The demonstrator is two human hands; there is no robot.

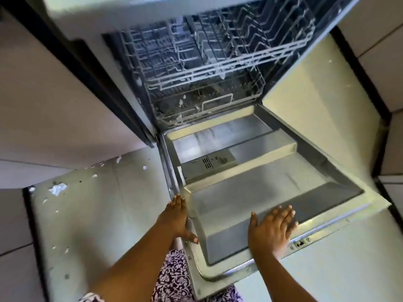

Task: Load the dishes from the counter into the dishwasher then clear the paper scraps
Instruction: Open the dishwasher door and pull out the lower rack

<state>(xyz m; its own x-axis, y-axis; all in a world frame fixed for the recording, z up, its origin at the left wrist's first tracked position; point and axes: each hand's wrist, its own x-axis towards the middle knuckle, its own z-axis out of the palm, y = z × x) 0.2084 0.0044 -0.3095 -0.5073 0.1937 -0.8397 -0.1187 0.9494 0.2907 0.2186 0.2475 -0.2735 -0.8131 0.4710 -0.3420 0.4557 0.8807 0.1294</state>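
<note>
Hands rest spread on the lowered door: left hand along its side edge, right hand flat on the inner panel, neither gripping. Racks look empty, though blurred. No dishes in view; scraps lie on the floor. Loading not started.

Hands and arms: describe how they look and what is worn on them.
Two bare hands, the left hand and the right hand, with no gloves, rings, watch or bracelet showing. The left forearm and right forearm are uncovered; no sleeve reaches the wrists. Nails look short. Below the arms shows a garment in a purple and white floral print.
</note>
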